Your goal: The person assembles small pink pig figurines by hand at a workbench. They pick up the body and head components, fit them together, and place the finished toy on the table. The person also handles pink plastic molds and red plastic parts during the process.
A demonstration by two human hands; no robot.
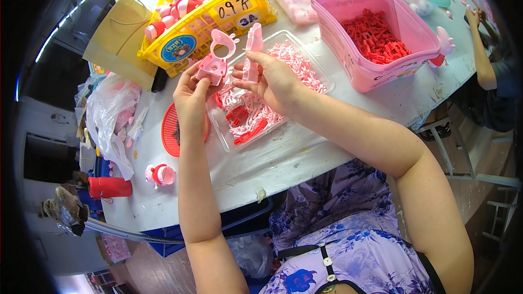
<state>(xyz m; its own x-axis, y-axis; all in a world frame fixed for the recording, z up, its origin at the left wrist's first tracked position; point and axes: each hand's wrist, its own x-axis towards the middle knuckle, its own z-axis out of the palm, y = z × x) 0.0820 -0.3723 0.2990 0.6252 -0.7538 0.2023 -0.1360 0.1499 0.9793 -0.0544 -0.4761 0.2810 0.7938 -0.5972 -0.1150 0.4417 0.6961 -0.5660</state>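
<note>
Between the fingers of my left hand (192, 90) is a pink plastic toy part with a round ring (223, 44) on top and a boxy lower body. My right hand (272, 79) pinches a long, lighter pink plastic shell piece (252, 49), held upright beside it. A small gap separates the two pieces. Under both hands lies a clear shallow tray (327, 81) full of small pink plastic parts (294, 60), with a few red pieces (248, 130) near its front. A red round basket (170, 130) with small dark bits sits behind my left forearm, partly hidden.
A yellow crate (239, 8) of pink and red parts stands at the back left. Right of it are a clear bin (305, 0) and a pink tub (348, 54) holding red pieces. A small toy (159, 175) lies front left. Another person's arm (482, 60) shows far right.
</note>
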